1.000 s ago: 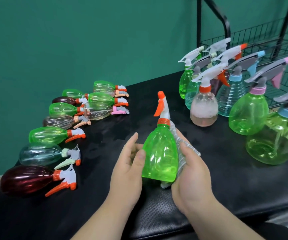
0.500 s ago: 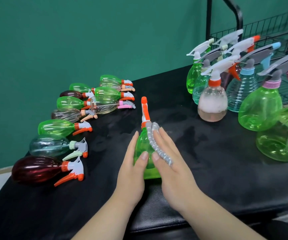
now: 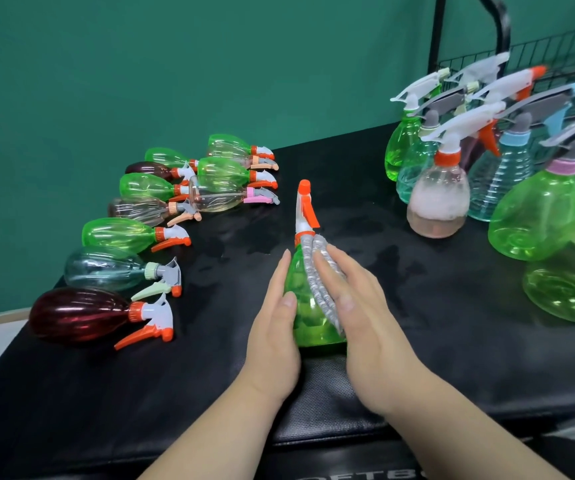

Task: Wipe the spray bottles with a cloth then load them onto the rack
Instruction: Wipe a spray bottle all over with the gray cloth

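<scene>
Centre: a green spray bottle is held between both hands above the near part of the black table, with its orange sprayer end directed away from the person. The left hand is laid flat against the bottle's left side, fingers nearly straight. The right hand is likewise extended (no curl is seen), and a grey ribbed cloth is pressed onto the bottle beneath its fingers. Lying bottles are ranged at left; upright bottles are grouped at right, beside the wire rack.
</scene>
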